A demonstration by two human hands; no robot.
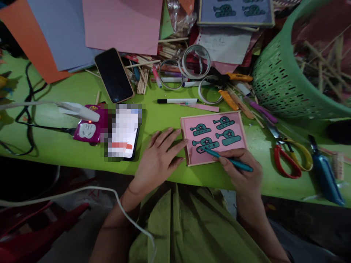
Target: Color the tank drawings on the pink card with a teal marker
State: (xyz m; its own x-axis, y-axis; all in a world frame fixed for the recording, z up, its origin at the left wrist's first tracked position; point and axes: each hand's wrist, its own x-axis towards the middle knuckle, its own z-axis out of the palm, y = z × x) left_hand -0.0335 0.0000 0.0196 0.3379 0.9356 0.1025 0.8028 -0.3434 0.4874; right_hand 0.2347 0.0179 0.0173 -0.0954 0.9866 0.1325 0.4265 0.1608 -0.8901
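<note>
A pink card (197, 157) framed with thin wooden sticks lies on the green table before me. On it are several green tank shapes (231, 137) outlined in black with stars. My right hand (244, 170) grips a teal marker (238, 164), its tip at the lower left tank (207, 142). Three of the tanks show small circles along the base; the lower right one's base looks plain. My left hand (161, 155) rests flat with fingers spread, fingertips at the card's left edge.
Left of my hand are a lit phone (126, 133) and a purple power socket (87, 129). Behind lie a dark phone (114, 75), a black-capped marker (177, 101) and tape rolls (196, 60). At right are scissors (287, 155), a blue tube (325, 173) and a green basket (274, 76) of sticks.
</note>
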